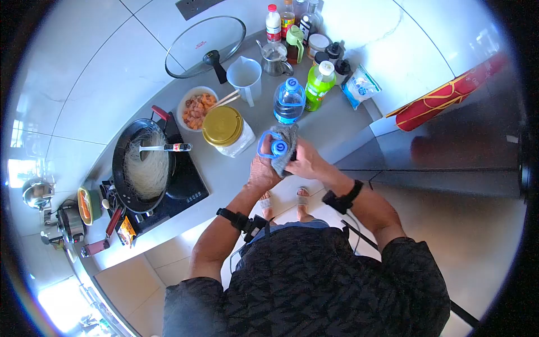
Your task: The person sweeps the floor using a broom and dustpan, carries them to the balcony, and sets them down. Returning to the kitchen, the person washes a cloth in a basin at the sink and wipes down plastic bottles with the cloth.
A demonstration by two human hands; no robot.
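Observation:
My left hand [263, 172] is wrapped round a bottle with a blue cap [278, 147] and a blue carry handle, held upright above the counter's front edge. Most of its body is hidden under the hands. A crumpled grey cloth [288, 136] lies against the bottle's right side, with my right hand [308, 159] closed on it. Just beyond the hands stands a similar clear bottle with a blue cap [289, 102]. To the left of them is a jar with a gold lid [222, 126].
At left, a pan [119, 168] of pale noodles with a spatula [165, 147] sits on the black cooktop [188, 178]. A bowl of cut meat [197, 109], a plastic jug [245, 78], a glass lid [206, 47] and a green bottle [320, 85] stand behind.

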